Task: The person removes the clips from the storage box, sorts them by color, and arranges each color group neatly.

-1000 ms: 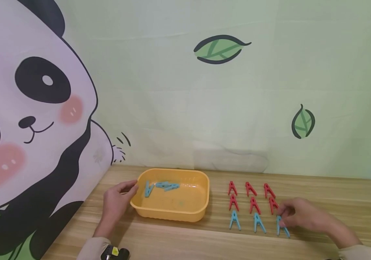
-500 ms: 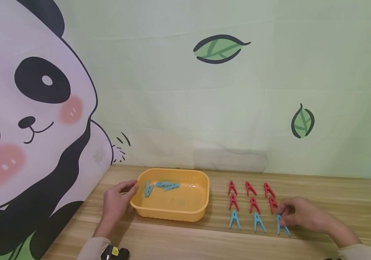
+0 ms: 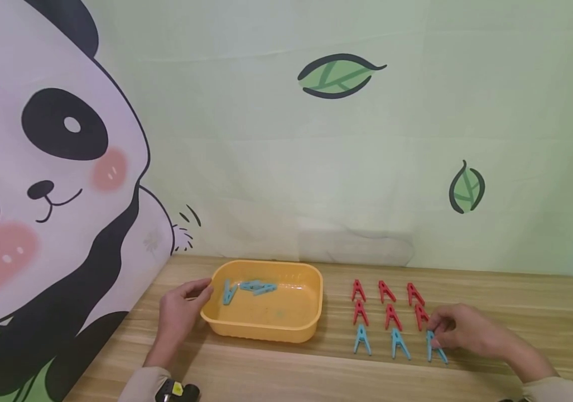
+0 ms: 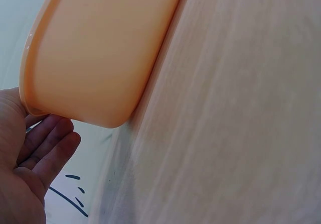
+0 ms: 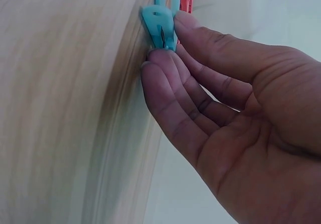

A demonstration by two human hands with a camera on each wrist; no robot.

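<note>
A yellow tub (image 3: 261,334) is set on the wooden table (image 3: 507,290). The tub's left rim is touched by the thumb and fingers of the left hand (image 3: 179,310), but whether the rim is pinched cannot be told. Right of the tub, six red pegs (image 3: 391,314) are laid out in two rows of three. In front of them, also right of the tub, a row of three blue ones is laid. The blue peg (image 5: 158,23) farthest from the tub is pinched between the thumb and fingers of the right hand (image 3: 469,329). More blue pegs (image 3: 264,289) are held inside the tub, near its back and left sides. Behind the tub, a pale green wall (image 3: 246,139) is decorated with leaves (image 3: 341,78).
</note>
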